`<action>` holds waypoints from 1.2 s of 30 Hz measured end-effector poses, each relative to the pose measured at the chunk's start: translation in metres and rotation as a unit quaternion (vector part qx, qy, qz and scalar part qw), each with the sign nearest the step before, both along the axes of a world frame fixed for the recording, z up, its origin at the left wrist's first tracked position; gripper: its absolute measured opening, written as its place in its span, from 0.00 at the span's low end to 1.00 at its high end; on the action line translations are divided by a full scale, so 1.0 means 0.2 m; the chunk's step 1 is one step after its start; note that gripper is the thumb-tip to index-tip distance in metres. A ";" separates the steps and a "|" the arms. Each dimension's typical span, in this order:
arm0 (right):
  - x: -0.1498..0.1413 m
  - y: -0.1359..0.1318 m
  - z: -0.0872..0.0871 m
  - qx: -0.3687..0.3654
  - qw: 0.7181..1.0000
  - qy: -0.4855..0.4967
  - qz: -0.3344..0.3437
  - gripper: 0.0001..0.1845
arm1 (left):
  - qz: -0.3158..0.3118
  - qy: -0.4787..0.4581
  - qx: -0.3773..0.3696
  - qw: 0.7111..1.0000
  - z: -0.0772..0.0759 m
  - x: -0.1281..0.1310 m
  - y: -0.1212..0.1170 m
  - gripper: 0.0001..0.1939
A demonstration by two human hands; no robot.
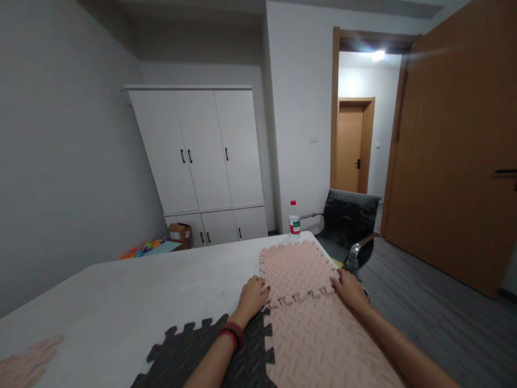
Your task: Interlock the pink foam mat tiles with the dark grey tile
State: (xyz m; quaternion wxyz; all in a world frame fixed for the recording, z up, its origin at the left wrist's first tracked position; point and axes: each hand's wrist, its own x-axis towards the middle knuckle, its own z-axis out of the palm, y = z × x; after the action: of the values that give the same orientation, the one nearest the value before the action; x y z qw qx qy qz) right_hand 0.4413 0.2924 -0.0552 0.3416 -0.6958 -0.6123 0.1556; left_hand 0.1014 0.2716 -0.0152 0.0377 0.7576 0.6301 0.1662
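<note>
We work at a large white bench (133,291), and on it the foam floor mats are partly joined. The near pink mat (323,350) lies flat in front of us, and its left edge is already locked into the dark grey mat (194,355), tooth into tooth. The far pink mat (297,267) lies just behind the near one. Along the seam between these two the teeth look only partly seated: some tabs seem in place, others appear a little raised, so we judge this joint as not yet finished. One more pink piece (24,364) lies apart at the left corner of the bench, not joined to anything.

Our left hand (253,293) rests at the left end of the seam, fingers (262,286) curled narrow and pressing on the mat edge, not wrapped around anything. Our right hand (349,288) rests at the right end of the same seam, fingers spread flat on the foam and holding nothing.

For containers, the white cupboard (202,156) against the wall has all doors closed, so its content is hidden. A small cardboard box (180,233) stands on the floor beside it; we cannot tell what is inside. A plastic bottle (294,220) with a red cap stands at the far edge of the bench; how full it is, we cannot tell.
</note>
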 end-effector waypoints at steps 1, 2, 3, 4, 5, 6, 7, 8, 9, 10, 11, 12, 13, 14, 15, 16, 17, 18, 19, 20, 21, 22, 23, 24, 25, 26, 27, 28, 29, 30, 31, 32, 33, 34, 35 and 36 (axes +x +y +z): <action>0.00 0.00 -0.02 0.004 1.000 -0.021 -0.003 0.24 | 0.000 0.010 0.001 1.000 -0.01 0.01 -0.01 0.16; -0.01 0.01 -0.03 0.008 0.999 -0.038 -0.007 0.23 | -0.001 0.020 0.003 1.000 -0.01 0.02 -0.01 0.19; -0.01 0.01 -0.04 0.013 0.998 -0.054 -0.009 0.23 | -0.002 0.029 0.006 1.000 -0.02 0.03 -0.02 0.22; -0.01 0.01 -0.05 0.016 0.998 -0.068 -0.011 0.23 | -0.003 0.036 0.009 0.999 -0.04 0.04 -0.03 0.25; 0.00 0.02 -0.06 0.019 0.997 -0.080 -0.012 0.23 | -0.004 0.042 0.012 0.999 -0.05 0.05 -0.04 0.27; 0.00 0.02 -0.06 0.021 0.996 -0.091 -0.013 0.23 | -0.005 0.047 0.014 0.999 -0.06 0.06 -0.05 0.28; 0.00 0.03 -0.07 0.022 0.995 -0.100 -0.015 0.23 | -0.007 0.052 0.016 0.998 -0.07 0.07 -0.06 0.29; 0.01 0.03 -0.08 0.023 0.994 -0.109 -0.016 0.23 | -0.009 0.057 0.017 0.998 -0.07 0.07 -0.06 0.30; 0.01 0.04 -0.08 0.024 0.993 -0.116 -0.018 0.23 | -0.011 0.061 0.018 0.998 -0.08 0.07 -0.06 0.30; 0.01 0.04 -0.09 0.024 0.992 -0.123 -0.020 0.23 | -0.012 0.066 0.019 0.998 -0.08 0.08 -0.06 0.31; 0.02 0.04 -0.09 0.024 0.991 -0.129 -0.022 0.23 | -0.013 0.071 0.021 0.997 -0.09 0.08 -0.05 0.32; 0.02 0.05 -0.09 0.024 0.990 -0.135 -0.023 0.23 | -0.015 0.076 0.023 0.997 -0.09 0.08 -0.05 0.32; 0.02 0.05 -0.10 0.024 0.989 -0.141 -0.024 0.22 | -0.017 0.080 0.025 0.996 -0.09 0.09 -0.05 0.32; 0.01 0.05 -0.10 0.023 0.988 -0.148 -0.025 0.22 | -0.019 0.085 0.028 0.996 -0.08 0.09 -0.05 0.33; 0.01 0.05 -0.10 0.023 0.987 -0.155 -0.026 0.22 | -0.020 0.090 0.030 0.995 -0.08 0.09 -0.05 0.33; 0.01 0.04 -0.09 0.022 0.986 -0.163 -0.028 0.22 | -0.019 0.093 0.032 0.995 -0.08 0.10 -0.06 0.33; 0.00 0.04 -0.09 0.022 0.985 -0.171 -0.029 0.22 | -0.018 0.097 0.035 0.995 -0.08 0.10 -0.06 0.33; 0.00 0.03 -0.09 0.021 0.983 -0.179 -0.031 0.22 | -0.015 0.100 0.039 0.994 -0.08 0.10 -0.07 0.33; -0.01 0.02 -0.08 0.020 0.982 -0.187 -0.032 0.22 | -0.011 0.103 0.043 0.994 -0.08 0.11 -0.07 0.33; -0.02 0.01 -0.08 0.019 0.980 -0.195 -0.033 0.22 | -0.007 0.105 0.048 0.993 -0.08 0.11 -0.08 0.32; -0.03 0.00 -0.07 0.017 0.978 -0.203 -0.033 0.22 | -0.004 0.108 0.052 0.993 -0.08 0.12 -0.08 0.32; -0.04 -0.01 -0.06 0.016 0.977 -0.211 -0.031 0.21 | -0.007 0.110 0.056 0.992 -0.08 0.13 -0.09 0.31; -0.05 -0.01 -0.06 0.016 0.975 -0.219 -0.027 0.22 | -0.017 0.112 0.058 0.992 -0.07 0.14 -0.09 0.30; -0.05 -0.02 -0.05 0.018 0.974 -0.227 -0.018 0.22 | -0.040 0.114 0.058 0.991 -0.07 0.15 -0.10 0.28; -0.06 -0.02 -0.04 0.019 0.972 -0.235 -0.004 0.23 | -0.076 0.117 0.053 0.989 -0.07 0.16 -0.10 0.26; -0.06 -0.01 -0.03 0.020 0.970 -0.242 0.017 0.24 | -0.117 0.119 0.045 0.985 -0.06 0.17 -0.10 0.24; -0.07 0.00 -0.01 0.020 0.967 -0.250 0.042 0.24 | -0.159 0.121 0.035 0.979 -0.05 0.18 -0.10 0.24; -0.07 0.01 0.00 0.018 0.964 -0.257 0.070 0.24 | -0.193 0.122 0.025 0.973 -0.05 0.19 -0.10 0.25; -0.08 0.03 0.01 0.015 0.960 -0.262 0.096 0.24 | -0.217 0.122 0.018 0.968 -0.04 0.19 -0.10 0.25; -0.10 0.05 0.03 0.011 0.957 -0.266 0.117 0.23 | -0.230 0.120 0.013 0.966 -0.03 0.19 -0.10 0.25; -0.12 0.07 0.03 0.007 0.954 -0.268 0.133 0.23 | -0.235 0.119 0.012 0.965 -0.02 0.19 -0.09 0.25; -0.15 0.09 0.03 0.001 0.953 -0.269 0.143 0.23 | -0.236 0.117 0.012 0.965 -0.02 0.19 -0.10 0.24; -0.18 0.11 0.03 -0.006 0.952 -0.268 0.147 0.24 | -0.236 0.115 0.011 0.965 -0.01 0.19 -0.10 0.23; -0.21 0.12 0.02 -0.014 0.953 -0.266 0.147 0.26 | -0.234 0.113 0.010 0.966 -0.01 0.19 -0.11 0.23; -0.24 0.13 0.01 -0.023 0.953 -0.264 0.146 0.29 | -0.231 0.112 0.009 0.966 -0.01 0.19 -0.11 0.22; -0.27 0.14 -0.01 -0.032 0.954 -0.262 0.145 0.32 | -0.227 0.110 0.008 0.968 -0.01 0.20 -0.12 0.22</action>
State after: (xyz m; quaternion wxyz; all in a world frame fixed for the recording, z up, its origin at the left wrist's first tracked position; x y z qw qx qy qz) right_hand 0.3875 0.3199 -0.0565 0.1208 -0.6264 -0.7693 0.0351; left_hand 0.1409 0.2473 -0.0169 -0.0007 0.8949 0.4402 0.0740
